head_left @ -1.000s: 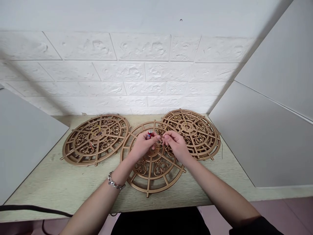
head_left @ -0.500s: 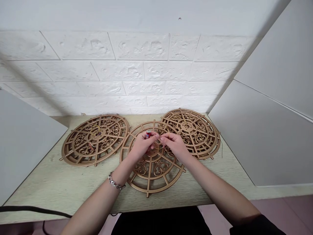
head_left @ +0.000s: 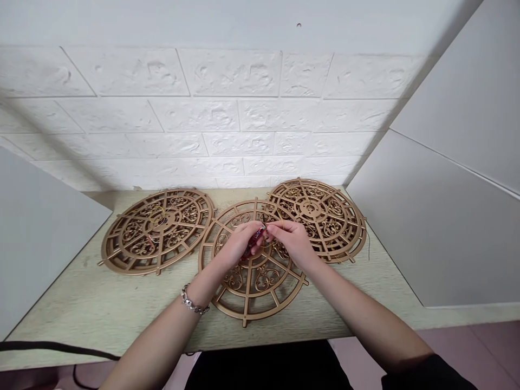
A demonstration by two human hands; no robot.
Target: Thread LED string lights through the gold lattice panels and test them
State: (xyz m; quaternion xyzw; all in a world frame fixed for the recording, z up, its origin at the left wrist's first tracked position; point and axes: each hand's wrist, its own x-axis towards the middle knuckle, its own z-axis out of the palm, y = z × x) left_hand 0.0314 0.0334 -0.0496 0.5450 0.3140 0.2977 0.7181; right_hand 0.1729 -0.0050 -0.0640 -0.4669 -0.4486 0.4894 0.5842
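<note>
The work looks to be somewhere in its middle part: the left hand (head_left: pixel 240 244) and the right hand (head_left: pixel 294 241) meet above the centre of the middle gold disc (head_left: pixel 247 288), and nothing of what they hold is set down yet. The left hand is closed around a red object (head_left: pixel 252 242), whose pale end points to the right fingertips. The right thumb and forefinger are pinched together, seemingly on a thin yellow wire (head_left: pixel 282 220); the fingers cover the contact, so I cannot tell if wire and object touch. On the left disc (head_left: pixel 173 218) lies a yellow loop (head_left: pixel 151 215); how much is finished there, or left, the view does not show.

About edges: the middle disc reaches near the front of the table (head_left: pixel 134 303), the left disc is just beside it, and the right stack (head_left: pixel 312 208) overlaps with it in this view. The white wall (head_left: pixel 215 116) stands behind, and a right panel (head_left: pixel 455 227) limits that side. More room for the arms seems to be over the front left and front right.
</note>
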